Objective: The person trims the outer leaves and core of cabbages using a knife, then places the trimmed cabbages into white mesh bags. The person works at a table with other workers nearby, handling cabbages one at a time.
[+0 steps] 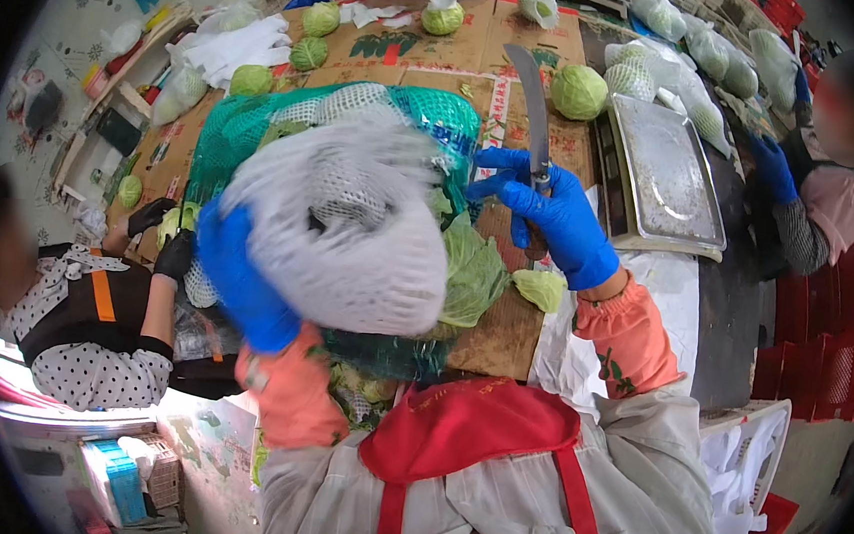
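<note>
My left hand, in a blue glove, holds a bulky white foam net sleeve, blurred by motion. What may be inside the net is hidden. In my right hand, also blue-gloved, is a knife, its blade pointing away from me and its handle within the fingers. Under the foam net lies a green mesh sack with netted pieces on top. Loose cabbage leaves lie between my hands, and a smaller pale leaf piece is near my right wrist.
A cabbage sits left of a metal-topped scale. More cabbages rest on the cardboard. At left, a co-worker's black-gloved hands handle a cabbage. Another co-worker's blue-gloved hand is at right, near bagged cabbages.
</note>
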Action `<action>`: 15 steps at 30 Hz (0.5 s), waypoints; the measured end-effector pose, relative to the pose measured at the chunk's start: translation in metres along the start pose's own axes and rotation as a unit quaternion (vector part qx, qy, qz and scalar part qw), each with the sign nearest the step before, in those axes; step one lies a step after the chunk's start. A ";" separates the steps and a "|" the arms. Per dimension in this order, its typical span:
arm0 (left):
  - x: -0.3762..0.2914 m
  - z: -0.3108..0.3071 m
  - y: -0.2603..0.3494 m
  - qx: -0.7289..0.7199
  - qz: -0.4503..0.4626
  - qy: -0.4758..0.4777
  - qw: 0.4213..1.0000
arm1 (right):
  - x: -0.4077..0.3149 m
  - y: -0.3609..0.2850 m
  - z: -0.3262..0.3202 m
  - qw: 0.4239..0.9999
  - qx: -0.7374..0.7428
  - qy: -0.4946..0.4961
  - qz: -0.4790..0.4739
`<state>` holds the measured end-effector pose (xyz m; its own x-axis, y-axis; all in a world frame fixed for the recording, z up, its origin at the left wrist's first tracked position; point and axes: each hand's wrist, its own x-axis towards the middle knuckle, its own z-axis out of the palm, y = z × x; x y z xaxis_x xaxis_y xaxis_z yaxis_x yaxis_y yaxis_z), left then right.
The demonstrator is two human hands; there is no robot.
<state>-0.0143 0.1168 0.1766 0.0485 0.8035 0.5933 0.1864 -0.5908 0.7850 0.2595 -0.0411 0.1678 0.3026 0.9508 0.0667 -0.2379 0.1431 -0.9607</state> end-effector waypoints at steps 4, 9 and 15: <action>-0.055 -0.127 -0.040 0.145 -0.031 0.051 0.988 | -0.011 0.070 -0.005 0.979 -0.180 0.056 0.072; -0.146 -0.241 -0.106 0.189 -0.249 -0.034 0.949 | -0.023 0.122 0.012 0.909 -0.414 0.015 -0.050; -0.190 -0.225 -0.173 0.493 -0.158 -0.124 0.847 | -0.023 0.139 -0.006 0.913 -0.409 0.004 -0.016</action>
<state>-0.2763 0.0501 -0.0317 0.0256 0.9729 0.2299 0.9508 -0.0947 0.2949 0.2254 -0.0452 0.0314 0.3058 0.9469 0.0988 0.5374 -0.0861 -0.8389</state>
